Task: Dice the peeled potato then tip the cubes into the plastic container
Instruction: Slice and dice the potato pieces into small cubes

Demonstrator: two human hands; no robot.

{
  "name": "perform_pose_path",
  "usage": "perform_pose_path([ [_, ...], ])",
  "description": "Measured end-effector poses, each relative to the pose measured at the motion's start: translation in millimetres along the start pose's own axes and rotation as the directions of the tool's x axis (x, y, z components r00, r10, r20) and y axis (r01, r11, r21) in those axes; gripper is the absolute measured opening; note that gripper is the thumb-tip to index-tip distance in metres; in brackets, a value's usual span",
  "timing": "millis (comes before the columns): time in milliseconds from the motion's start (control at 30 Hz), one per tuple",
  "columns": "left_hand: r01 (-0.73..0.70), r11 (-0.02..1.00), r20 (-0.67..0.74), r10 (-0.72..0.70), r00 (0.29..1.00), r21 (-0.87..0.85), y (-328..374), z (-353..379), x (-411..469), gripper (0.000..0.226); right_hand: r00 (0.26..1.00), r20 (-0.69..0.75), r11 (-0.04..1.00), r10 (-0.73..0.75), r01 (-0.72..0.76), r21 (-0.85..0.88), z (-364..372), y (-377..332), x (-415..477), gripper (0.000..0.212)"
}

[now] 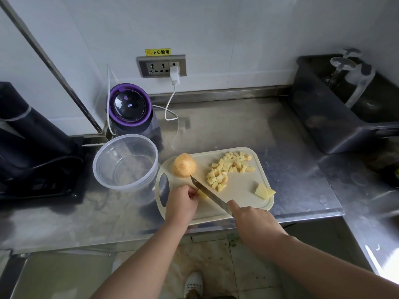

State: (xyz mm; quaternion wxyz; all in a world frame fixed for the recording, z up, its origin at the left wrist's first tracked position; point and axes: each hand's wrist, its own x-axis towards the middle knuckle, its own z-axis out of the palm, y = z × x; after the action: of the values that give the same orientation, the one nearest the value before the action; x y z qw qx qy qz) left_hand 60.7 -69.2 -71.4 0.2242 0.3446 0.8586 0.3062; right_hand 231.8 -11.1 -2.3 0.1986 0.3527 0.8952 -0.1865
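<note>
A black appliance (32, 137) is standing at the far left of the brushed steel counter (280, 137). Right of it the clear, round plastic container (125, 162) is sitting upright, just beside the left end of the cutting board (237, 190). Behind the container a device with a purple ring and a dark domed top (129, 106) is standing against the wall. A white charger (174, 75) is sitting in the grey wall socket (162, 66), under a yellow sticker (158, 52) reading "小心触电".

The board, cream plastic with rounded corners and a handle slot, is carrying a peeled potato half (184, 165) at its far left corner, a loose heap of pale yellow cubes (228, 169) in the middle and flat slices (265, 191) near its right edge.

The left hand (182, 203) is curling its fingers onto a small potato piece (201, 194) at the board's near left, right against the knife (210, 196). The right hand (252, 223) is gripping the knife's handle, the steel blade slanting towards the potato half.

A dark plastic bin (336, 108) holding clear glassware is standing at the far right.
</note>
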Motion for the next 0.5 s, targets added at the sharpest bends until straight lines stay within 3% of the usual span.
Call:
perform_pose_path([
  [500, -0.014, 0.998, 0.015, 0.013, 1.0, 0.059, -3.9, 0.6, 4.0, 0.009, 0.998, 0.064, 0.999, -0.011, 0.013, -0.037, 4.0, -6.2, 7.1, 0.053],
])
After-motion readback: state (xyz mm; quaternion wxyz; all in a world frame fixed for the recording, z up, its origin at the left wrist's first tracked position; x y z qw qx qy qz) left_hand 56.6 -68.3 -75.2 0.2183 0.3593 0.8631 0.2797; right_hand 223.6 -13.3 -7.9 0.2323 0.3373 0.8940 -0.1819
